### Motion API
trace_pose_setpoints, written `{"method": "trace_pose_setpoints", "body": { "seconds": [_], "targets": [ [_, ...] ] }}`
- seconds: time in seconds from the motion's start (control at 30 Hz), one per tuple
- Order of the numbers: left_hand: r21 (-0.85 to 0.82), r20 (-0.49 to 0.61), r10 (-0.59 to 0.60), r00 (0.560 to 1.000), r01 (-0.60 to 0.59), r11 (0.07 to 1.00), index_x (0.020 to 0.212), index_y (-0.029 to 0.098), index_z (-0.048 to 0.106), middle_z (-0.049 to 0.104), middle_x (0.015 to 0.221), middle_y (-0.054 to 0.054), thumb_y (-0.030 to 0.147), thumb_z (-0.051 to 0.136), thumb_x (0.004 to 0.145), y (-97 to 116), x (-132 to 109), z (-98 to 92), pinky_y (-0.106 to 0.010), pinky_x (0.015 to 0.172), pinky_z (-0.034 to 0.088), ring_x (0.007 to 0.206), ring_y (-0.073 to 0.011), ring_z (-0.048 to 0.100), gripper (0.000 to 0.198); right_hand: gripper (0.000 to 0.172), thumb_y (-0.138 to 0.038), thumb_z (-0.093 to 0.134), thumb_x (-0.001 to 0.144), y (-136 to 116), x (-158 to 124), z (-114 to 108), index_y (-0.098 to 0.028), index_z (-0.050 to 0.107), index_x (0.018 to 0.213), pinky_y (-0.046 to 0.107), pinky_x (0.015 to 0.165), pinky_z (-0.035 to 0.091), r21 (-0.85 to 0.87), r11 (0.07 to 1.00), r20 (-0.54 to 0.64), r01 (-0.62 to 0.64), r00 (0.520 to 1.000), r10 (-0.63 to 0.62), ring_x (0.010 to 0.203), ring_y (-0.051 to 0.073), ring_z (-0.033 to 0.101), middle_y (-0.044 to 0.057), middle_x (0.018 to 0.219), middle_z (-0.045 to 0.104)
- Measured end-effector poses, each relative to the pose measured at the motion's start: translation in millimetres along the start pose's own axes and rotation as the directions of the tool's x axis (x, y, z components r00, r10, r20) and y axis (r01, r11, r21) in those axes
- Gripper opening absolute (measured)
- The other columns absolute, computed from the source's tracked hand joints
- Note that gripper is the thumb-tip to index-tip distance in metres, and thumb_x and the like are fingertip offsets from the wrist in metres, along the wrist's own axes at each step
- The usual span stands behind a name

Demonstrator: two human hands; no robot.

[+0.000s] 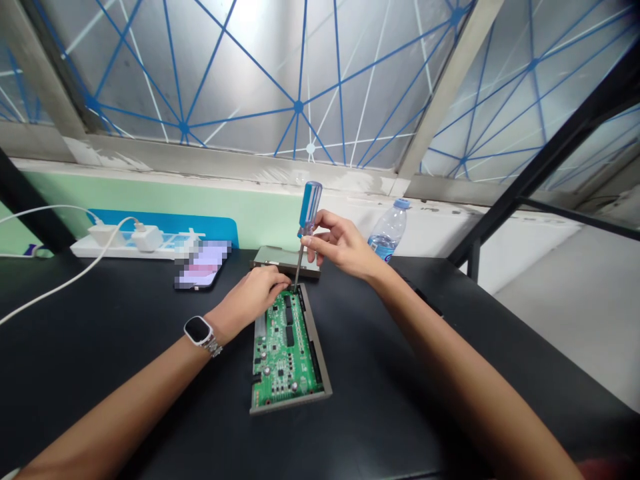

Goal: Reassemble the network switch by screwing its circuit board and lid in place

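Note:
A blue-and-clear-handled screwdriver (310, 207) stands nearly upright, its tip down at the far end of a green circuit board (285, 360). My right hand (340, 243) is closed on it, thumb and fingers pinching the lower part of the handle. The board lies in a grey metal frame (315, 340) on the black table. At the board's far left corner, my left hand (257, 293) is closed with bent fingers, gripping or pressing the edge close to the screwdriver's tip. Those fingertips are partly hidden. Behind both hands lies a flat grey metal cover (285, 259).
A phone (204, 267) lies on the black table (150, 373), left of the board. Behind it are a white power strip (125, 247) with plugged-in adapters and a white cable (70, 287). A water bottle (389, 233) stands by the wall on the right, near a black metal post (500, 207).

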State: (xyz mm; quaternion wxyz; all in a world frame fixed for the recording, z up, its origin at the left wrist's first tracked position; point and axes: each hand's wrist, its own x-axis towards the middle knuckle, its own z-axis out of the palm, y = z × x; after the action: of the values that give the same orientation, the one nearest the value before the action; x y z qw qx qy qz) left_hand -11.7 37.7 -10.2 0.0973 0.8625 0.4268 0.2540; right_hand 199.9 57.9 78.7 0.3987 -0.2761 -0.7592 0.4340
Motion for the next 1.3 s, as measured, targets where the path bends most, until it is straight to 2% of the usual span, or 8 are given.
{"method": "trace_pose_setpoints", "body": {
  "seconds": [0.4, 0.5, 0.67, 0.87, 1.0, 1.07, 1.2, 1.3],
  "targets": [
    [0.102, 0.014, -0.034, 0.999, 0.032, 0.994, 0.103, 0.02, 0.071, 0.069, 0.098, -0.008, 0.024, 0.047, 0.099, 4.6, -2.2, 0.3, -0.035, 0.084, 0.05, 0.094, -0.0243, 0.067, 0.025, 0.029, -0.033, 0.069, 0.082, -3.5, 0.0, 0.8, -0.021, 0.048, 0.098, 0.024, 0.048, 0.053, -0.035, 0.998, -0.04, -0.053, 0.998, 0.052, 0.055, 0.012, 0.067, 0.002, 0.093, 0.065],
    [0.114, -0.005, -0.031, 1.0, 0.031, 0.993, 0.11, 0.02, 0.067, 0.07, 0.106, -0.009, 0.024, 0.047, 0.099, 6.7, -3.6, -0.7, -0.036, 0.088, 0.051, 0.1, -0.0254, 0.067, 0.023, 0.027, -0.031, 0.067, 0.083, -4.3, -0.5, 5.8, -0.021, 0.048, 0.099, 0.027, 0.051, 0.056, -0.029, 0.997, -0.081, -0.073, 0.994, 0.071, 0.056, 0.015, 0.07, 0.002, 0.086, 0.068],
    [0.131, 0.004, -0.037, 0.999, 0.036, 0.991, 0.11, 0.02, 0.065, 0.071, 0.106, -0.009, 0.023, 0.047, 0.098, 8.7, -3.6, -4.1, -0.036, 0.085, 0.052, 0.099, -0.0263, 0.068, 0.022, 0.033, -0.037, 0.073, 0.08, -0.6, -0.4, 14.6, -0.022, 0.047, 0.094, 0.027, 0.054, 0.056, -0.085, 0.996, -0.133, -0.014, 0.991, 0.003, 0.058, 0.016, 0.07, -0.002, 0.072, 0.063],
    [0.238, 0.032, -0.103, 0.994, 0.092, 0.967, 0.124, 0.019, 0.058, 0.065, 0.118, -0.012, 0.019, 0.048, 0.091, 16.9, -7.7, -15.3, -0.037, 0.076, 0.052, 0.09, -0.0276, 0.07, 0.035, 0.035, -0.043, 0.071, 0.082, -9.0, -0.4, 17.0, -0.022, 0.046, 0.096, 0.028, 0.058, 0.058, -0.065, 0.996, -0.248, 0.062, 0.966, -0.076, 0.061, 0.014, 0.068, -0.001, 0.078, 0.064],
    [0.381, 0.078, -0.178, 0.981, 0.135, 0.915, 0.14, 0.018, 0.047, 0.06, 0.127, -0.016, 0.02, 0.051, 0.082, 18.1, -12.8, -26.5, -0.041, 0.064, 0.049, 0.073, -0.0294, 0.068, 0.059, 0.033, -0.042, 0.067, 0.086, -17.5, -2.5, 11.5, -0.024, 0.045, 0.102, 0.028, 0.055, 0.058, -0.011, 0.993, -0.369, 0.118, 0.922, -0.113, 0.056, 0.012, 0.066, 0.0, 0.083, 0.065],
    [0.407, 0.064, -0.155, 0.986, 0.117, 0.906, 0.14, 0.016, 0.049, 0.061, 0.126, -0.017, 0.027, 0.054, 0.081, 17.8, -14.1, -30.2, -0.043, 0.067, 0.05, 0.081, -0.0332, 0.068, 0.06, 0.032, -0.042, 0.066, 0.087, -17.1, -7.3, 8.2, -0.025, 0.043, 0.102, 0.029, 0.054, 0.058, 0.027, 0.99, -0.458, 0.139, 0.882, -0.111, 0.054, 0.012, 0.065, -0.001, 0.082, 0.064],
    [0.278, 0.049, 0.096, 0.994, -0.106, 0.955, 0.13, 0.018, 0.057, 0.061, 0.126, -0.015, 0.044, 0.058, 0.086, 27.4, -13.8, -26.7, -0.048, 0.093, 0.045, 0.113, -0.0354, 0.058, 0.051, 0.034, -0.043, 0.066, 0.086, -1.1, -29.7, 3.2, -0.029, 0.038, 0.1, 0.03, 0.052, 0.058, 0.16, 0.971, -0.618, 0.176, 0.786, -0.041, 0.057, 0.014, 0.065, -0.004, 0.081, 0.065],
    [0.107, 0.136, 0.221, 0.966, -0.236, 0.966, 0.123, 0.02, 0.061, 0.065, 0.118, -0.01, 0.045, 0.059, 0.091, 40.6, -11.7, -14.0, -0.043, 0.094, 0.045, 0.107, -0.0283, 0.061, 0.04, 0.034, -0.042, 0.068, 0.082, 18.5, -51.9, 1.4, -0.028, 0.039, 0.095, 0.03, 0.05, 0.057, 0.309, 0.935, -0.686, 0.174, 0.722, 0.092, 0.054, 0.014, 0.063, -0.005, 0.077, 0.065]
  ]
}}
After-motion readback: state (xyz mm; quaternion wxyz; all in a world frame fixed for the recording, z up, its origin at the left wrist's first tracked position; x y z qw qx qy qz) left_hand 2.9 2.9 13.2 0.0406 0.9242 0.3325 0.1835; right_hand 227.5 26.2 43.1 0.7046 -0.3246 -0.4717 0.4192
